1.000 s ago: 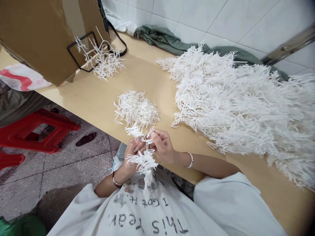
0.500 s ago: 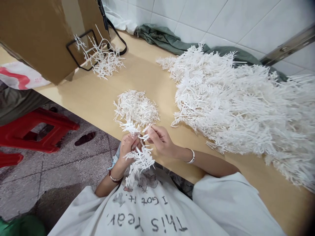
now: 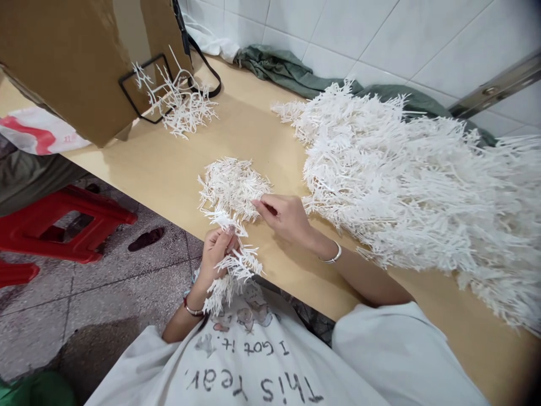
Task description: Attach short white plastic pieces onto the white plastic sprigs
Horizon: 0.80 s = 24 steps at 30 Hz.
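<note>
Some white branched plastic [image 3: 242, 264] is pinched in the left hand [image 3: 217, 248], spilling out on either side of its fingers. The right hand [image 3: 285, 217] curls beside a small pile of white plastic snippets [image 3: 232, 185] beyond the left; whether it grips anything, I cannot tell. Right of both, a large white heap [image 3: 406, 186] covers the desk [image 3: 169, 169].

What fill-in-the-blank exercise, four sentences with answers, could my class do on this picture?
1. The left hand holds sprigs that are ____ in colour.
2. The right hand points toward the ____ pile, not the large pile.
3. The plastic stool on the floor is ____ in colour.
4. The cardboard box stands to the ____ of the large pile.
Missing words: white; small; red; left.
</note>
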Tool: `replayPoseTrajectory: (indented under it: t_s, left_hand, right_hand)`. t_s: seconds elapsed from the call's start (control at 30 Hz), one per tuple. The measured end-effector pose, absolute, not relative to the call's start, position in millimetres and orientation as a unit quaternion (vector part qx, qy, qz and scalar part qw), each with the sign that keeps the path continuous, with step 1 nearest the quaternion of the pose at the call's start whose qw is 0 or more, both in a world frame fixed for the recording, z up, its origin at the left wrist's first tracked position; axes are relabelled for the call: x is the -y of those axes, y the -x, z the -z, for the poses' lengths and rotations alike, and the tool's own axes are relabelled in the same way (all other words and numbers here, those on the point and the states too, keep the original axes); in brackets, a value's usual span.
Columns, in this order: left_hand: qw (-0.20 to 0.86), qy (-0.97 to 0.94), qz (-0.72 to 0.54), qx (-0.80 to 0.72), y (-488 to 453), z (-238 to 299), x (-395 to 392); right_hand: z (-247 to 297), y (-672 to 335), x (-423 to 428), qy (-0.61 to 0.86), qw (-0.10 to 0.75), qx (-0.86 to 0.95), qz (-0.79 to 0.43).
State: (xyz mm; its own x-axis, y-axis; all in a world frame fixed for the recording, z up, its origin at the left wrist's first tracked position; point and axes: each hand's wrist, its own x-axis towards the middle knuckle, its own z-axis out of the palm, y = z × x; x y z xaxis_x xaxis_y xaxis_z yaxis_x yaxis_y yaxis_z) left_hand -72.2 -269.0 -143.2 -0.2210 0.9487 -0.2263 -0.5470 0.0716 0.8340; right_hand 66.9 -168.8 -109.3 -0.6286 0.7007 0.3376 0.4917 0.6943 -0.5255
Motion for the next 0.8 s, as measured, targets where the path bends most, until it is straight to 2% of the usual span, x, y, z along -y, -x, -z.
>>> replayPoseTrajectory:
  t_s: [0.17,0.43,0.67,0.8]
  left_hand:
    - [0.565,-0.251,-0.628,-0.472,72.8,145.9,270.4]
    - [0.618,-0.265,-0.561,-0.484,70.1,146.4,270.6]
    - [0.747,-0.257,-0.464,-0.402,78.4,140.1,271.0]
    - [0.628,-0.351,-0.503,-0.479,71.7,138.6,273.2]
  right_hand:
    - [103.9,-64.9,186.5,0.199,0.244,0.889,-0.332]
    - [105.3,-62.4,188.4,0.23,0.205,0.814,-0.493]
    - [104.6,-61.2,189.9,0.245,0.177,0.756,-0.58]
    - [101.5,-62.3,196.4,0.277,0.195,0.784,-0.52]
